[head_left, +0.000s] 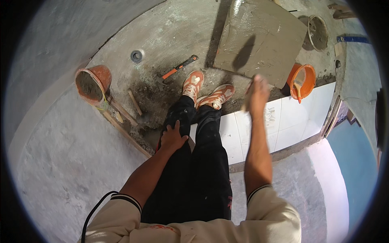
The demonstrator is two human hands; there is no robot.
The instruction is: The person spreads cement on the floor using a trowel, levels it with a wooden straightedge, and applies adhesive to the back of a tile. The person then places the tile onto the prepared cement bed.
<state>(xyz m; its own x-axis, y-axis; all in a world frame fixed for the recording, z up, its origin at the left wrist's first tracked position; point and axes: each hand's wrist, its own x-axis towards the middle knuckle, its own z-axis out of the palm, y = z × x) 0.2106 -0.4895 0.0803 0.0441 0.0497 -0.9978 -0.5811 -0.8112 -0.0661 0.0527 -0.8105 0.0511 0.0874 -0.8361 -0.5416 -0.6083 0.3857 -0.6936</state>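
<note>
My left hand (173,137) rests on my left knee, fingers spread over the black trousers (178,121). Out in front, my right hand (258,97) hangs above the near edge of a slab coated with wet grey mortar (263,40). Motion blurs this hand; its fingers look curled, and a pale edge shows beside the palm, too smeared to name. Beneath it runs a face of white tiles (259,129). To its right stands an orange bucket (310,77) with a paintbrush (298,91) leaning in it. A dark shadow falls on the mortar.
At left, an orange bucket (104,75) holds mortar, beside wooden sticks (134,102). A tool with an orange-and-black handle (180,68) lies ahead of my shoes (192,85), near a grey ring (137,56). Far right are a grey bucket (318,34) and a blue spirit level (353,39).
</note>
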